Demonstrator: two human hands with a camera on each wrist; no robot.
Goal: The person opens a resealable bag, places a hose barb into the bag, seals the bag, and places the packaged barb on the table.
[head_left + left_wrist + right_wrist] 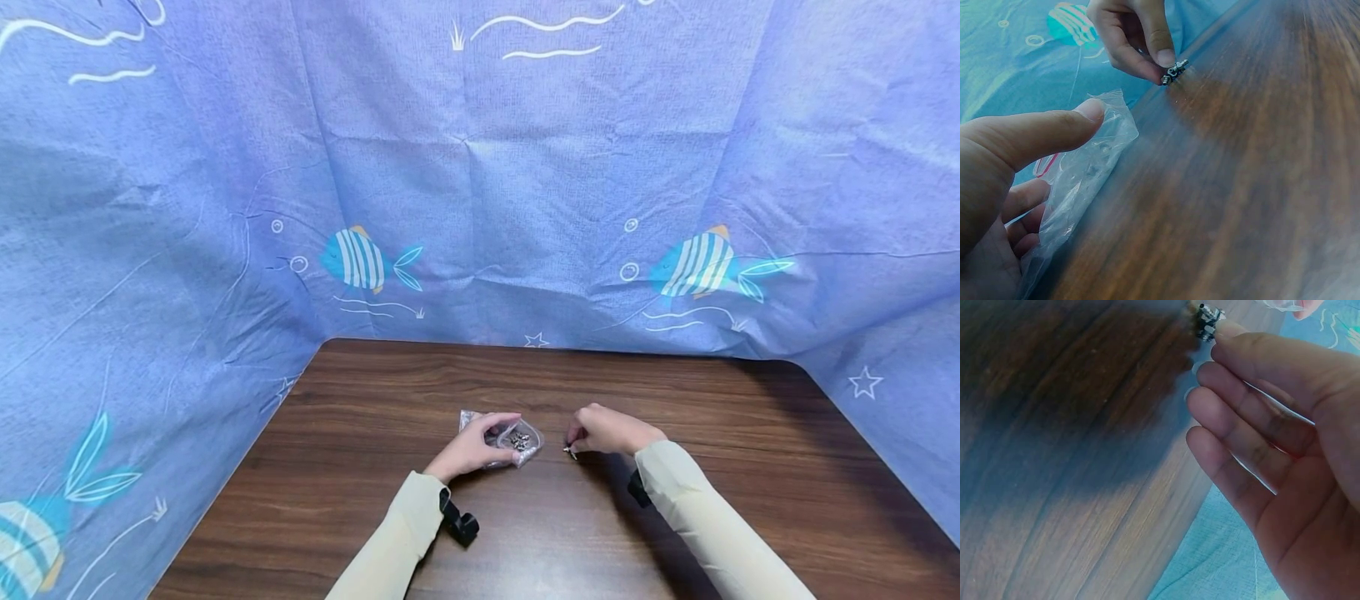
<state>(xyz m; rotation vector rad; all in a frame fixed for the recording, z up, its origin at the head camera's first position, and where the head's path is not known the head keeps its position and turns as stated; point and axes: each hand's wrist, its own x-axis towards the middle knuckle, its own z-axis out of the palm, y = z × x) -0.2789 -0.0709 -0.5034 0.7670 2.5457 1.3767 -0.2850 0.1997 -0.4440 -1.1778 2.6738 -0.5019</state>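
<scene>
A clear plastic zip bag [533, 451] lies near the middle of the table, with small shiny metal pieces [519, 440] inside it. My left hand [474, 445] holds the bag between thumb and fingers; the left wrist view shows its red zip line beside the thumb. To the right of the bag, my right hand [611, 430] pinches a little cluster of metal pieces [1174, 72] with its thumb and forefinger, low over the wood. Its other fingers are bent loosely in the right wrist view. The exact kind of the pieces is too small to tell.
The brown wood-grain table [360, 517] has rounded far corners. A blue cloth [465, 192] with printed fish hangs behind it and along both sides. Black straps with small devices [459, 521] sit at both wrists, below pale sleeves.
</scene>
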